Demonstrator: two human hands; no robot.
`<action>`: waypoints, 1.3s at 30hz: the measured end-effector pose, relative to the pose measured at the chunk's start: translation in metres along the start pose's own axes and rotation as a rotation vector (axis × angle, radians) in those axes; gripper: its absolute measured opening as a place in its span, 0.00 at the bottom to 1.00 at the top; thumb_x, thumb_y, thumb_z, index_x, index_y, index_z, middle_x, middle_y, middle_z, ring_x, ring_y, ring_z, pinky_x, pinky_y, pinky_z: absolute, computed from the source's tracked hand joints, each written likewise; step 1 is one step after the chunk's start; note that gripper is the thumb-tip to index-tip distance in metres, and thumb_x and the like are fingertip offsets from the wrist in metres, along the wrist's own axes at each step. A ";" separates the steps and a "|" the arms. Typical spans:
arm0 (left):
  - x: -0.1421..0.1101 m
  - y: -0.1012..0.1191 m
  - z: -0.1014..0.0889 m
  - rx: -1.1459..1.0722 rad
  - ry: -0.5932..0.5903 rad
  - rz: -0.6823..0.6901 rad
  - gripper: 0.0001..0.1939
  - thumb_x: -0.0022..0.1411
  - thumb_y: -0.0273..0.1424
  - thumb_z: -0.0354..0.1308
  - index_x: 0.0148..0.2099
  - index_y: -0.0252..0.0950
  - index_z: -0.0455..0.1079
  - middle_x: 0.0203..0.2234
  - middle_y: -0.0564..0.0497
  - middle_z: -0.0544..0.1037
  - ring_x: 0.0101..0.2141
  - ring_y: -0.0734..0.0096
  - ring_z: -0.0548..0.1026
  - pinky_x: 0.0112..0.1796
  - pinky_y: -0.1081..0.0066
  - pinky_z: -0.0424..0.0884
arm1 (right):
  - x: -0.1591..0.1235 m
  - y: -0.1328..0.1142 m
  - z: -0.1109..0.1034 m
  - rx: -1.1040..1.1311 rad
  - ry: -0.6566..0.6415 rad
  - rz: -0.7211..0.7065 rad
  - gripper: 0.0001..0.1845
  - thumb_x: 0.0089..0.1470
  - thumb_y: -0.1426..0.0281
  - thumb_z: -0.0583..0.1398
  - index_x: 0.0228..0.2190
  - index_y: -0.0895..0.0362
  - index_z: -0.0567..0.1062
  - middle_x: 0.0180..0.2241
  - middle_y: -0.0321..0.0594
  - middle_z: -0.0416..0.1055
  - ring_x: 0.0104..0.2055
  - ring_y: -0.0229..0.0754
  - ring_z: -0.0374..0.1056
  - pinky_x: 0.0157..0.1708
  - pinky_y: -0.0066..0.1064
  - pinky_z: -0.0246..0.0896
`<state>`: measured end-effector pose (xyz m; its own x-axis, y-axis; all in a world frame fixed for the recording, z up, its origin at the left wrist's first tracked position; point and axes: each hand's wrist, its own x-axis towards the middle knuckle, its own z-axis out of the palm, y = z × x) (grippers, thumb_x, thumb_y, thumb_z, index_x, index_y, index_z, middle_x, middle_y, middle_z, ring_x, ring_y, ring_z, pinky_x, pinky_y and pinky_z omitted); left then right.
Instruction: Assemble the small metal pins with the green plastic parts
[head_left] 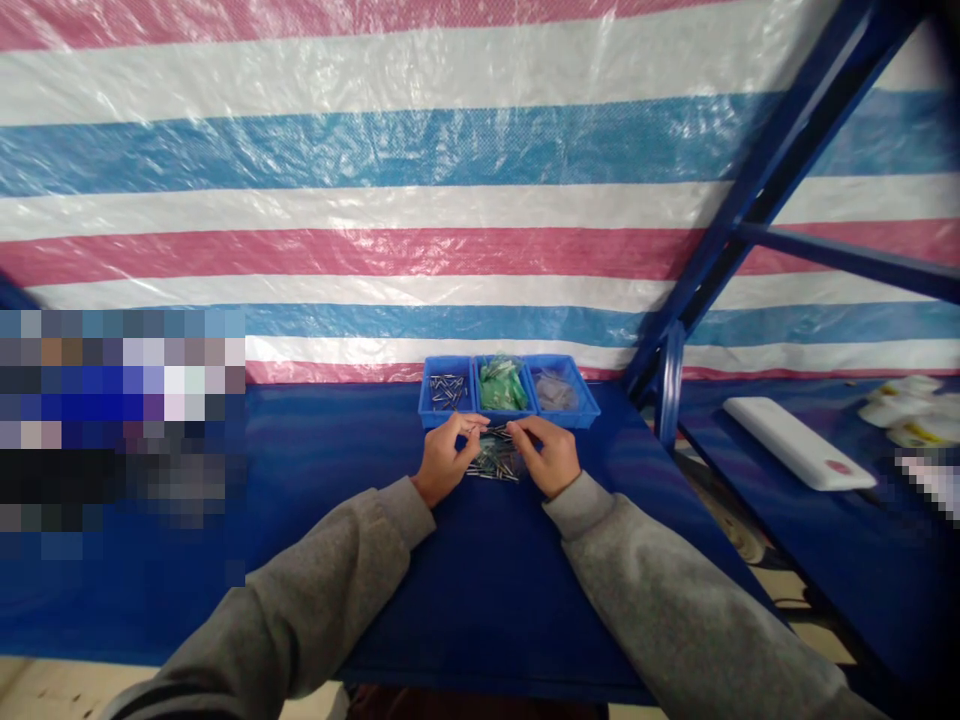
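My left hand (448, 460) is closed in a pinch over the front edge of the blue bins; what its fingertips hold, if anything, is too small to name. Facing it, my right hand (553, 458) pinches what looks like a slim dark metal piece (498, 431). Below and between both hands lies a loose pile of slim metal pieces (501, 472), with some clear and greenish plastic among them. Just behind stand three joined blue bins: the left bin (424, 400) has similar metal pieces, the middle one green plastic bags (502, 384), the right one clear plastic bags (555, 390).
The blue tabletop (480, 600) spreads around my forearms. A striped plastic sheet (375, 250) hangs behind it. At right rises a blue metal frame (670, 385), beyond which a second table holds a long white object (795, 440) and whitish rolls (904, 410). The left side is pixelated.
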<state>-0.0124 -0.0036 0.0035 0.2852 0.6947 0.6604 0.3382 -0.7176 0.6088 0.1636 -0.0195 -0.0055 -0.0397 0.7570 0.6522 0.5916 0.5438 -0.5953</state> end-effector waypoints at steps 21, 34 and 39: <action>0.000 -0.010 0.000 0.173 -0.047 0.111 0.10 0.62 0.31 0.51 0.40 0.36 0.73 0.28 0.49 0.76 0.30 0.70 0.72 0.35 0.70 0.68 | -0.001 -0.001 0.000 0.015 0.015 0.015 0.15 0.58 0.63 0.51 0.27 0.56 0.73 0.24 0.39 0.71 0.26 0.39 0.66 0.29 0.29 0.60; 0.001 -0.011 -0.001 0.128 -0.082 0.024 0.10 0.63 0.31 0.49 0.39 0.35 0.71 0.25 0.51 0.74 0.29 0.73 0.71 0.35 0.73 0.66 | 0.000 -0.002 -0.001 0.030 0.003 0.015 0.14 0.57 0.64 0.52 0.28 0.57 0.73 0.24 0.39 0.70 0.25 0.38 0.65 0.27 0.29 0.60; 0.001 -0.011 -0.001 0.193 -0.070 0.006 0.12 0.63 0.33 0.50 0.30 0.34 0.71 0.20 0.53 0.71 0.25 0.75 0.69 0.30 0.75 0.63 | 0.000 -0.003 0.000 0.052 -0.018 -0.001 0.13 0.57 0.65 0.52 0.29 0.57 0.73 0.26 0.39 0.71 0.26 0.38 0.66 0.29 0.29 0.61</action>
<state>-0.0166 0.0048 -0.0020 0.3468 0.6972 0.6274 0.5000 -0.7033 0.5052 0.1616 -0.0212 -0.0039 -0.0552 0.7625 0.6446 0.5485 0.5626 -0.6185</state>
